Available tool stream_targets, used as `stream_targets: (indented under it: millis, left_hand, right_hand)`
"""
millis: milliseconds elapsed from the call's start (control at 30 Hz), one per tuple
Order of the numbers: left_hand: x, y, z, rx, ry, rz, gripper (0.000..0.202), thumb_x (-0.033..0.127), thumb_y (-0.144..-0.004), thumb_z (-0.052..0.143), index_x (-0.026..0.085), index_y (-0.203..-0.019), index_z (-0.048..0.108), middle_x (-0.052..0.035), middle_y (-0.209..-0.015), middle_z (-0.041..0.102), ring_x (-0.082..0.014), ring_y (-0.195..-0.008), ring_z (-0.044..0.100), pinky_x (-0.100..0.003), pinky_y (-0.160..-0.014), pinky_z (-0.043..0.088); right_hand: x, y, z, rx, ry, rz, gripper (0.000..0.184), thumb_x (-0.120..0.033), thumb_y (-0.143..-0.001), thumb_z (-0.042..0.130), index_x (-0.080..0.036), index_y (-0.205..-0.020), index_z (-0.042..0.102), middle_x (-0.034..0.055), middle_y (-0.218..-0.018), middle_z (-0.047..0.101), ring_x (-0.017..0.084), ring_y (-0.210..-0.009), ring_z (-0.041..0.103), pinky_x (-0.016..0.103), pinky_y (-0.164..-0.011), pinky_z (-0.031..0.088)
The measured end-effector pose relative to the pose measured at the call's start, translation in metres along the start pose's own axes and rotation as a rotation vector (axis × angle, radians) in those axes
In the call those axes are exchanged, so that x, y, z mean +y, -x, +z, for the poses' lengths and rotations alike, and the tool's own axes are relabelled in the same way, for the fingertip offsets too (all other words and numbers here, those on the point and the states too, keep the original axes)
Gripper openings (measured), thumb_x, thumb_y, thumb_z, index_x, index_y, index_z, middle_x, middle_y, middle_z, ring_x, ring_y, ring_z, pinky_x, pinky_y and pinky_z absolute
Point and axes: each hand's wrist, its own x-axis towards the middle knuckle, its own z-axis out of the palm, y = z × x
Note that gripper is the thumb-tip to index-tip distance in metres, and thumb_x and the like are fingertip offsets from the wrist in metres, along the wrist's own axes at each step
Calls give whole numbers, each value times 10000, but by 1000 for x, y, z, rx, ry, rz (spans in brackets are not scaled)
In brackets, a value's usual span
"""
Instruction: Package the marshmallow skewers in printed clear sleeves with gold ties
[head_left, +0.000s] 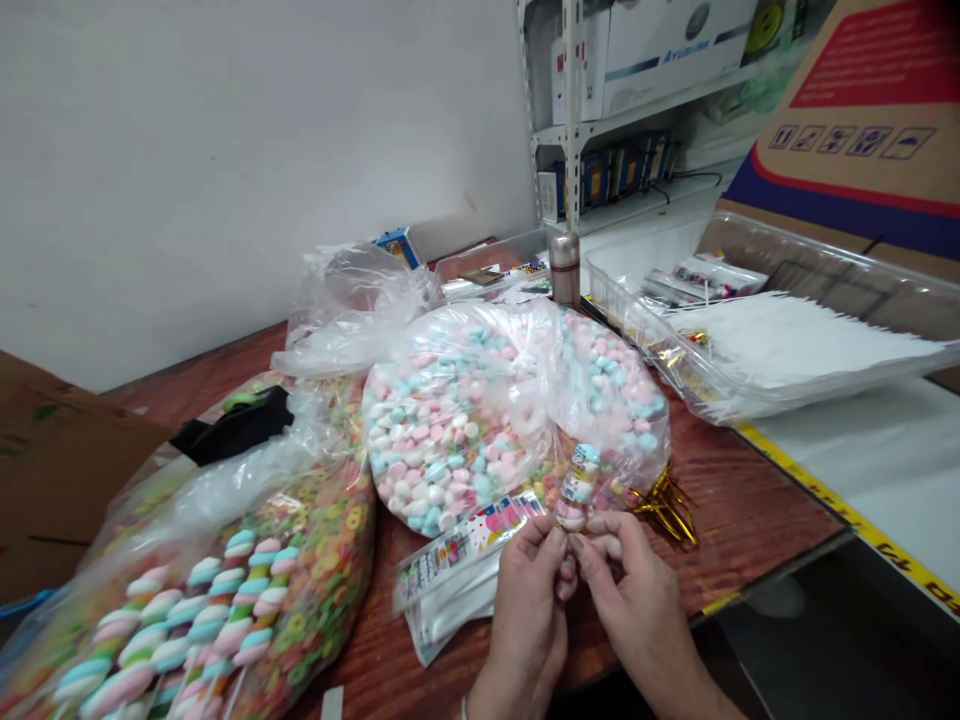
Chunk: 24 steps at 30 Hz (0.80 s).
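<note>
Candy tube [575,488] stands upright above the bench [739,480], its base pinched by the fingers [559,537] of your left hand [529,610] and right hand [630,590]. It looks light, slick and crushable; hold it gently, low at the base.

Label on the small tube [576,487] too small to read, tube partly hidden by fingers [592,530]. Left hand [529,620] and right hand [637,610] cut off at bottom edge. Candy bag [187,600] cut off bottom left, cardboard box [862,130] top right. Packet [457,560] print unreadable.
</note>
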Motion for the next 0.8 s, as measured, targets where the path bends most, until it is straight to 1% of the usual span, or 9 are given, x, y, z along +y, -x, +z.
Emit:
stream_targets:
  millis: [67,133,267,367,433,567,667,733,800]
  left_hand:
    - [-1,1,2,-24,20,-17,234,312,-767,711,121,-853,605,57,-581,467,-41,-474,342,-155,-441,231]
    - [0,2,0,-46,-97,21,212,340,-817,658,140,-864,606,54,-578,470,-56,-469,363,-166,-442,262]
    - [1,4,-10,-59,-699,457,170,273,-897,531,198,-992,650,-51,-860,656,-162,-745,589,-284,-687,470]
    - [0,4,-16,-13,-973,691,217,220,-916,470,203,-1022,658,-81,-936,682,-204,-863,614,-341,-795,468]
    - [-2,3,-15,42,-963,639,203,235,-921,465,196,-969,659,-61,-839,677,-191,-761,613,-317,-721,476]
    - [-3,3,-8,6,-634,330,215,347,-915,504,192,-923,652,20,-604,587,-138,-510,528,-246,-506,438]
    - [5,4,-6,-136,-451,262,238,337,-889,562,198,-1042,680,-38,-857,705,-195,-817,655,-301,-743,525]
    - [18,7,-7,-273,-451,254,324,296,-884,576,236,-1192,654,-73,-1152,689,-253,-1141,588,-399,-980,453]
    - [34,13,-9,-398,-519,247,333,264,-876,587,270,-1198,669,-75,-1347,591,-280,-1284,491,-465,-1073,372]
  right_hand:
    - [-1,-3,-2,-37,-4,-9,192,-354,-944,480,-207,-1059,527,33,-784,724,193,-694,691,247,-593,518]
    - [-1,-6,-5,-99,37,-44,176,-343,-969,430,-216,-935,547,17,-717,693,182,-645,669,244,-579,497]
    - [5,-6,-9,-81,253,-193,245,-310,-988,380,-211,-840,549,25,-694,658,191,-621,648,271,-578,449]
    - [8,-5,-8,-43,355,-342,215,-250,-985,391,-203,-898,582,33,-718,661,194,-649,646,282,-616,450]
    - [8,-5,-5,-12,366,-412,196,-209,-977,411,-204,-946,604,46,-778,669,192,-709,649,283,-669,463]
    - [2,-7,-2,46,290,-416,183,-174,-962,432,-199,-928,610,54,-820,630,186,-771,627,294,-754,469]
    - [-7,-9,-8,30,194,-370,156,-178,-930,473,-209,-844,599,34,-794,603,177,-768,604,292,-765,466]
    - [-14,-9,-16,-44,132,-326,148,-191,-908,497,-217,-793,586,17,-773,585,166,-729,578,266,-691,461]
    - [-22,-8,-26,-158,78,-252,150,-213,-886,525,-219,-742,568,0,-738,559,154,-678,544,245,-615,439]
